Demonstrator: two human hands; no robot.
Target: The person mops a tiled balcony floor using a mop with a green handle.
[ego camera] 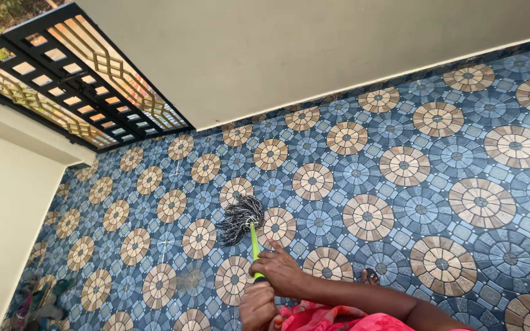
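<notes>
We have one view only, from a camera on our head, tilted steeply down over the patterned floor. Our hands sit close at the bottom edge; the wall and gate lie farther off, skewed.

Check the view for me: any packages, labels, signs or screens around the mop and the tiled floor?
None in view: no package, label, sign or screen.
Only the mop with its green handle, gripped by both hands, right hand above left hand, on the patterned blue and tan floor, beside a plain wall and a black gate.
</notes>
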